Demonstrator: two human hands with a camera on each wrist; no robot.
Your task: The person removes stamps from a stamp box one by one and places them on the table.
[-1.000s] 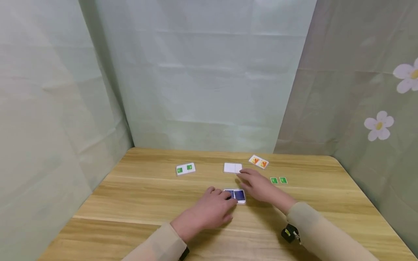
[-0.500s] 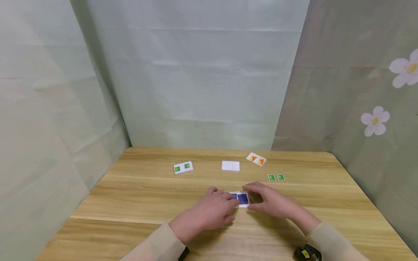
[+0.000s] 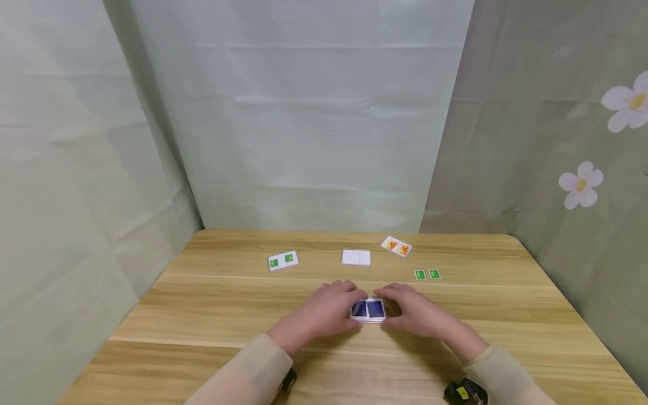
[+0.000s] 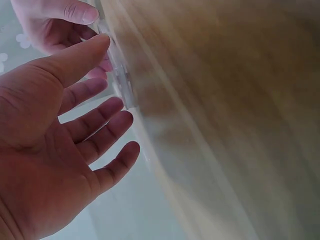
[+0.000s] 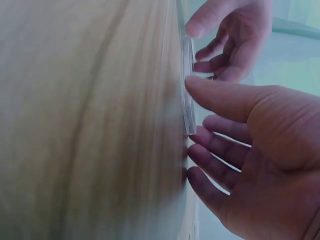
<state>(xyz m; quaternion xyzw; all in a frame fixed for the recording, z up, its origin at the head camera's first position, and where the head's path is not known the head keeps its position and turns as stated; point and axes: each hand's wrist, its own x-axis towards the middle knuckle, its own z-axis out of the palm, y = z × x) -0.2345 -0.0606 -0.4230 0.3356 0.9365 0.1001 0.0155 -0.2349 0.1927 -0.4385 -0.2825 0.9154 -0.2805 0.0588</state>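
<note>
A clear, layered plastic card holder point(image 3: 375, 311), white with two dark blue squares, lies flat on the wooden table. My left hand point(image 3: 329, 311) holds its left end, thumb on the near side and index finger on the far side. At the right end, my right hand point(image 3: 417, 313) grips it the same way, with the thumb point(image 5: 205, 89) along the near edge. Both wrist views show the holder's thin clear edge point(image 5: 188, 90) between the hands. Its left end is partly hidden by the left hand's fingers.
Farther back lie a white card with two green squares point(image 3: 283, 260), a blank white card point(image 3: 356, 257) and a card with two orange pictures point(image 3: 396, 246). Two small loose green squares point(image 3: 427, 274) lie at the right. Cloth curtains point(image 3: 314, 129) stand behind the table point(image 3: 212, 315).
My right hand has come back from beside the blank white card to the holder's right end. The left hand has shifted from lying over the holder to its left end.
</note>
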